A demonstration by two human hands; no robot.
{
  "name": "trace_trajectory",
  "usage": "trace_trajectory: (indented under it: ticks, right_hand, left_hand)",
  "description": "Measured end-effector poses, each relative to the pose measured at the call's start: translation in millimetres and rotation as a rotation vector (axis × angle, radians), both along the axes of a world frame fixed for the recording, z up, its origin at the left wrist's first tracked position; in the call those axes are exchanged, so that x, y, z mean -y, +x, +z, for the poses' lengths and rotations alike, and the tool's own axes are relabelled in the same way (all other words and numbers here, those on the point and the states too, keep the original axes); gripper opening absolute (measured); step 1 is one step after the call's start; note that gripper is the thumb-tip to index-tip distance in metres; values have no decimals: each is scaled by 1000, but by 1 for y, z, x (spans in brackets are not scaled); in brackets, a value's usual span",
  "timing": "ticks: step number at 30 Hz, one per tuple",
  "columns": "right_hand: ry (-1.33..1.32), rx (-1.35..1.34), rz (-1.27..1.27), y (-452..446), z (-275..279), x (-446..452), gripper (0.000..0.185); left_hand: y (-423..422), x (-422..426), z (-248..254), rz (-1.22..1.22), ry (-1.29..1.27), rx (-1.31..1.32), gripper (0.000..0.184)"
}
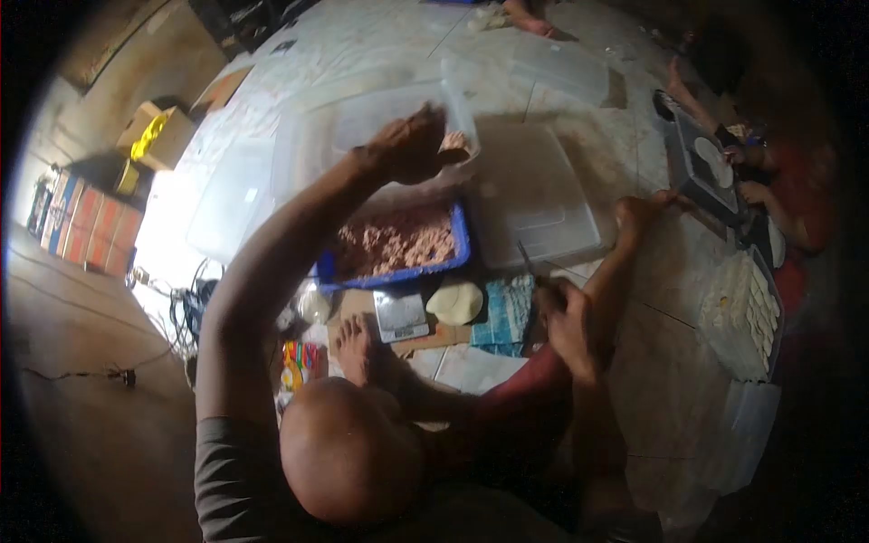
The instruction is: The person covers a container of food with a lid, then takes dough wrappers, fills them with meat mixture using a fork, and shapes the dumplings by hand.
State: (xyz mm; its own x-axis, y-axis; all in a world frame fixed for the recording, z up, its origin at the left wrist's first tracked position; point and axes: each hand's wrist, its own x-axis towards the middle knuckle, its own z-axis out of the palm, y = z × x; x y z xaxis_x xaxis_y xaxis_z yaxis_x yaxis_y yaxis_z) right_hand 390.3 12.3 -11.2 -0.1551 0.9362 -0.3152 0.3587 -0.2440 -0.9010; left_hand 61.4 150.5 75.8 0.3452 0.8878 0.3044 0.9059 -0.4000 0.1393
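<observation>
My left hand [407,149] is over a clear plastic container [312,149]. Its fingers are blurred, and a pinkish lump [455,143] shows beside them; whether they touch it is unclear. Below, a blue tray [398,277] holds crumbly pinkish-brown mince [398,242]. My right hand [566,321] is closed around a thin, dark-tipped tool [525,255], right of a blue checked cloth [503,312]. Between cloth and a small white scale [401,315] sits a pale dough piece [454,302].
A translucent lid or box [534,195] lies right of the tray. Colourful packets [299,364] and cables [188,312] are at the left. On the right, another person [801,195] sits by a dark-edged tray [701,172] and a container of pale pieces [742,312].
</observation>
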Motion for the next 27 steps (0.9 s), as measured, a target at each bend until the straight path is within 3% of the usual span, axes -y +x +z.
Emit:
trace_trajectory:
  ticks: [1, 2, 4, 5, 7, 9, 13, 15, 17, 18, 20, 22, 23, 25, 27]
  right_hand:
    - [234, 41, 64, -11, 13, -4, 16]
    - [472, 78, 123, -22, 19, -10, 16]
    - [557, 94, 229, -46, 21, -26, 16]
    - [651, 109, 326, -59, 23, -34, 17]
    - [668, 260, 405, -92, 3, -56, 13]
    - [692, 415, 475, -126, -12, -70, 12]
    - [854, 714, 703, -195, -49, -95, 14]
    - [892, 825, 776, -227, -70, -106, 13]
    - [812, 838, 842, -250, -89, -108, 12]
    - [892, 790, 887, -252, -124, -118, 11]
    - [784, 735, 1012, -253, -109, -121, 11]
    - [517, 566, 1232, -246, -91, -125, 17]
    - [512, 581, 1245, -241, -79, -128, 17]
    - [345, 656, 1172, -238, -47, -126, 22]
    - [418, 728, 1059, -235, -47, -116, 23]
  left_hand:
    - [-5, 13, 8, 18, -17, 5, 59]
    - [-5, 29, 28, -12, -35, 73, 46]
    - [-7, 63, 45, -172, 56, 274, 24]
    - [-12, 84, 42, -170, 52, 276, 24]
    - [-20, 126, 37, -193, -256, 406, 15]
    - [-24, 159, 9, -134, -551, 347, 19]
    - [-22, 205, -106, -261, -737, 468, 32]
    - [-6, 209, -176, -384, -563, 334, 46]
    - [20, 206, -206, -447, -330, 246, 55]
    - [28, 204, -214, -441, -329, 269, 55]
    - [47, 201, -230, -313, 24, 20, 58]
    - [55, 200, -251, -326, 36, -6, 58]
    - [56, 199, -250, -326, 20, 8, 58]
    - [55, 196, -256, -342, 31, 24, 55]
    - [51, 197, -255, -358, 47, 16, 52]
